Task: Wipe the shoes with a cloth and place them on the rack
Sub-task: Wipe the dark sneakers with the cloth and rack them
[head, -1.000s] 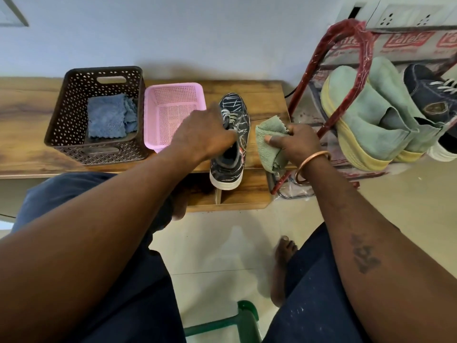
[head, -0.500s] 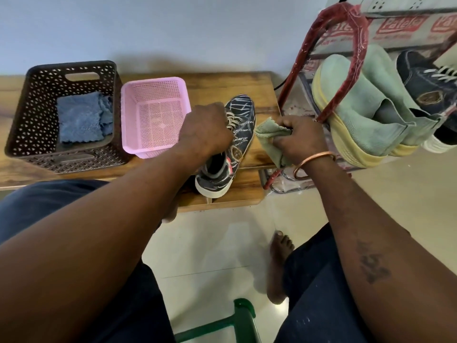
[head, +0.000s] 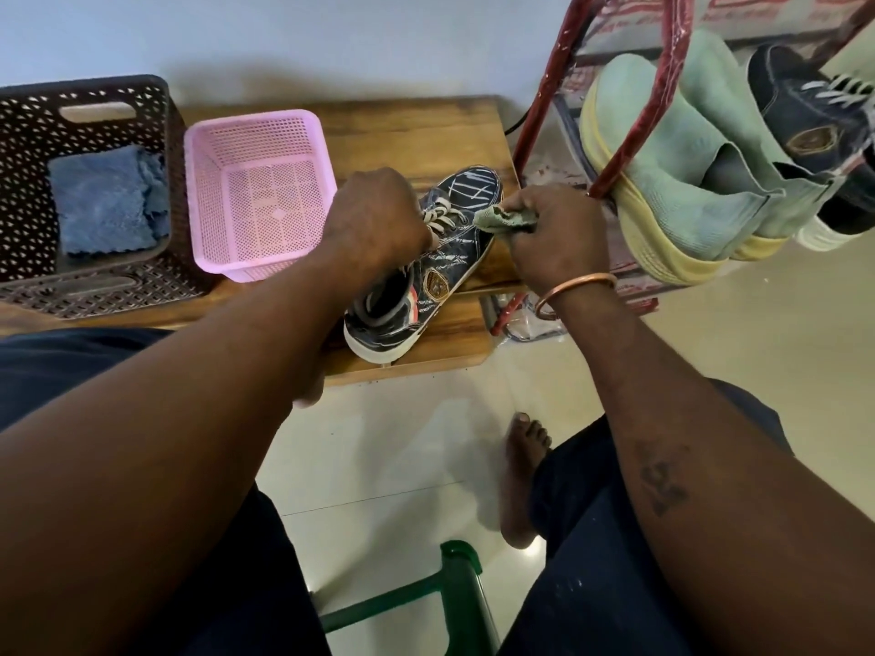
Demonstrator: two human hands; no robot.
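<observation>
The left hand (head: pixel 379 224) grips the dark shoe (head: pixel 440 281) at its laces, with the fingertips hidden under the hand. The shoe lies tilted on the wooden table (head: pixel 416 125). The right hand (head: pixel 558 239) clutches a bunched green cloth (head: pixel 502 220) against the shoe's side and covers most of the cloth. The rack (head: pixel 611 149), cut off at the frame edge, holds 2 green shoes (head: pixel 663 182).

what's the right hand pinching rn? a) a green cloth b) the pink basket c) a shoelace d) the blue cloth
a: the right hand pinches a bunched green cloth at the side of the dark sneaker, which the left hand grips.
</observation>
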